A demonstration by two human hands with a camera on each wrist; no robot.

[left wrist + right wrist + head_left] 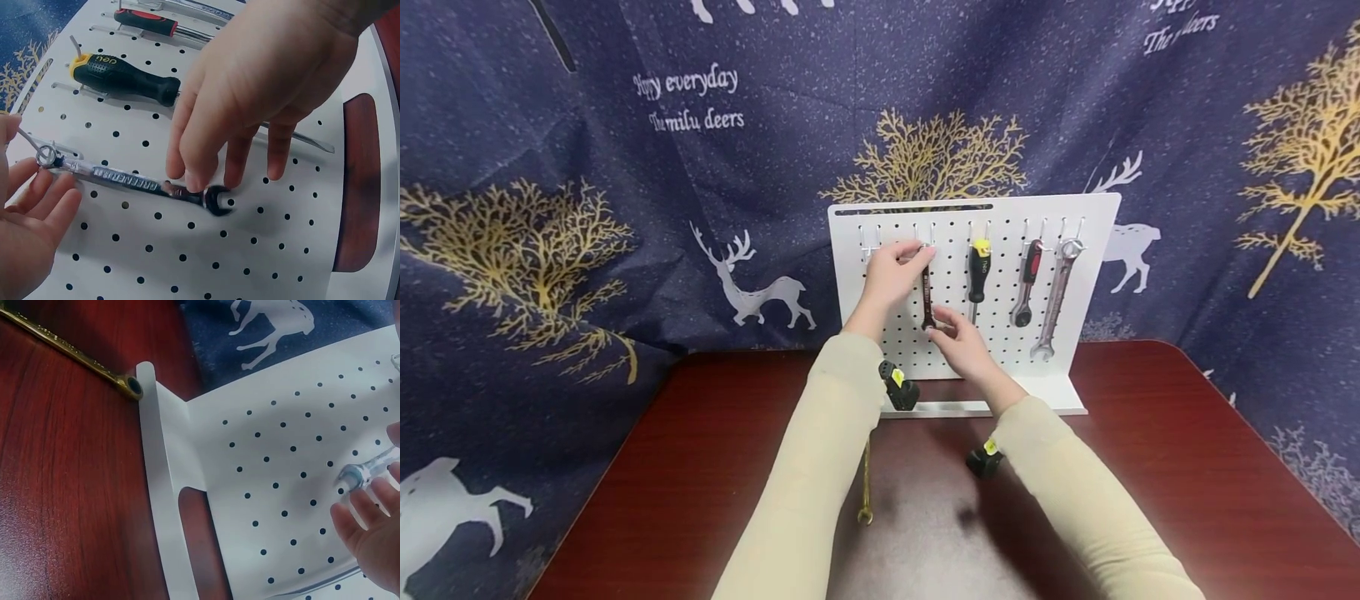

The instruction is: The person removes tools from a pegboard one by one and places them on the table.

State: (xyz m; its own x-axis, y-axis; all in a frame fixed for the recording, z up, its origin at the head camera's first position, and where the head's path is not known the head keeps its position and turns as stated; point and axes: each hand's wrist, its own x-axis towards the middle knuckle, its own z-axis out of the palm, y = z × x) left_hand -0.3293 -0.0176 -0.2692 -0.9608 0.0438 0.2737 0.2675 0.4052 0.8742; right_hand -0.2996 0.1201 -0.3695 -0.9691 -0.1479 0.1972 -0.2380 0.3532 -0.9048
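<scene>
A chrome combination wrench (131,178) hangs along the white pegboard (955,358), its ring end around a metal hook (28,140). My left hand (895,271) is at the wrench's upper end, thumb by the hook and relaxed fingers spread beside the ring in the left wrist view. Near the open-jaw end is my right hand (958,342), its loosely extended fingertips right at the shank. The right wrist view catches that same hand (381,531) with the fingers spread near the wrench's lower end (356,475).
A black-and-yellow screwdriver (978,271), a red-and-black-handled ratchet (1028,279) and a larger wrench (1057,300) hang to the right on the board. On the dark red table (737,433), a gold-coloured wrench (69,350) lies by the stand's foot (153,450). A patterned cloth (760,183) hangs behind.
</scene>
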